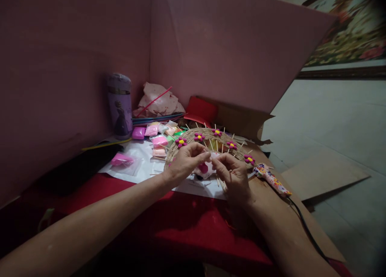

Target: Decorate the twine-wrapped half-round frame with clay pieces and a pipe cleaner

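Both hands meet over the white sheet (144,148), fingertips almost touching. My left hand (189,160) is closed in a pinch, and so is my right hand (233,172). Whatever lies between the fingertips is too small to make out. Right behind them stands a twine-wrapped ring (208,134) with thin sticks poking out along its edge. Magenta flowers with yellow centres, such as one flower (199,137) near the top, sit on the twine. A magenta lump (204,167) shows below my fingers; the ring's lower part is partly hidden by my hands.
A floral-patterned glue gun (273,180) with a black cord lies on cardboard at right. Packets of coloured clay, including a pink packet (122,159), are at left. A purple tumbler (120,106) stands against the wall. Behind are a crumpled cloth (158,98) and a red item (201,110).
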A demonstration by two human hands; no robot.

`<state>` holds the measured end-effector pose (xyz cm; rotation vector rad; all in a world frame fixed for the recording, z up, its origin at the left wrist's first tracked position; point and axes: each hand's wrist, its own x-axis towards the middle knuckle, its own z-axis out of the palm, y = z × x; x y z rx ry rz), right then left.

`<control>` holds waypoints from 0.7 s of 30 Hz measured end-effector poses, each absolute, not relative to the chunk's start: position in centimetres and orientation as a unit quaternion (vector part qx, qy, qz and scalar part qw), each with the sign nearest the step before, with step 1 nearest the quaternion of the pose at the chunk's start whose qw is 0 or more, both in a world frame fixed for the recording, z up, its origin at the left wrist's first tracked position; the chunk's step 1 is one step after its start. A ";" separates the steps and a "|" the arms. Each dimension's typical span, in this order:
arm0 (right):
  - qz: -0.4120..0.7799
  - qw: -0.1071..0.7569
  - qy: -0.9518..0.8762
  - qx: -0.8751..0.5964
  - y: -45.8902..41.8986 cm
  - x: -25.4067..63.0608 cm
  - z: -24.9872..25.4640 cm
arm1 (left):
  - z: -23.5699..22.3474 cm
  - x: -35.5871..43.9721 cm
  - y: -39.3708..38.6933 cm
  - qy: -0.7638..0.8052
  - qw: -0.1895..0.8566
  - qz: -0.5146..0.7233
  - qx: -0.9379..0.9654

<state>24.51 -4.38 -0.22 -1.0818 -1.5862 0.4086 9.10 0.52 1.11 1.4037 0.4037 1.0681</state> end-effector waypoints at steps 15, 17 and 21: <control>0.163 0.550 -0.694 -0.434 -4.4 24.6 -0.2 | 1.4 9.5 -0.1 0.232 0.577 0.452 0.640; 0.165 0.552 -0.692 -0.435 -4.4 24.6 -0.2 | 1.5 9.5 -0.1 0.233 0.581 0.452 0.636; 0.179 0.557 -0.683 -0.437 -4.6 24.3 -0.1 | 1.5 9.5 -0.3 0.234 0.580 0.460 0.630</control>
